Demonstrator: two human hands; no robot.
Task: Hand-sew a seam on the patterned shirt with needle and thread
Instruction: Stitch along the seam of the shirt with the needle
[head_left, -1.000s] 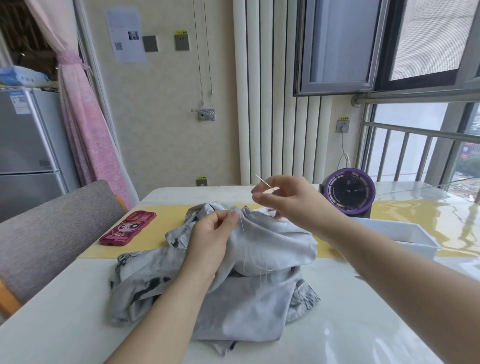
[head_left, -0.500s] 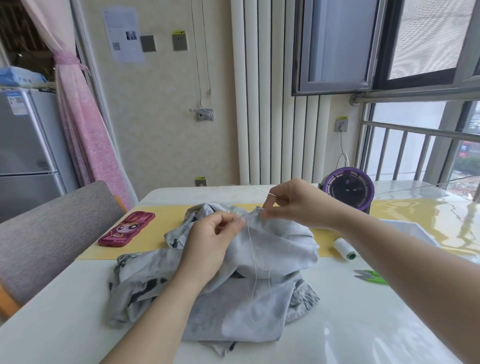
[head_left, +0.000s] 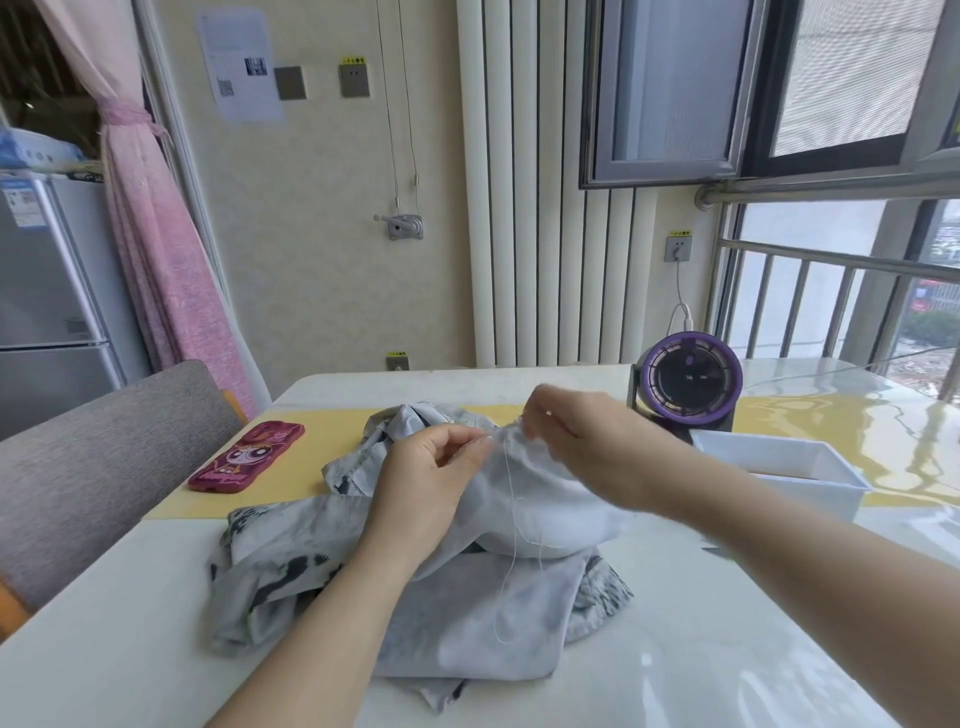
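shirt: heaped on the surface left of the fan, ridge raised for stitching, I'd say
left hand: fingers pinch the fold, keeps it taut
right hand: fingers bunched nearest the fan, blurry, can't tell what they clamp
thread: dangles slack, wants pulling imo

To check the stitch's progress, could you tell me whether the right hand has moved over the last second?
Yes: judged against the fan, the right hand has dropped from its centre's height down onto the shirt.
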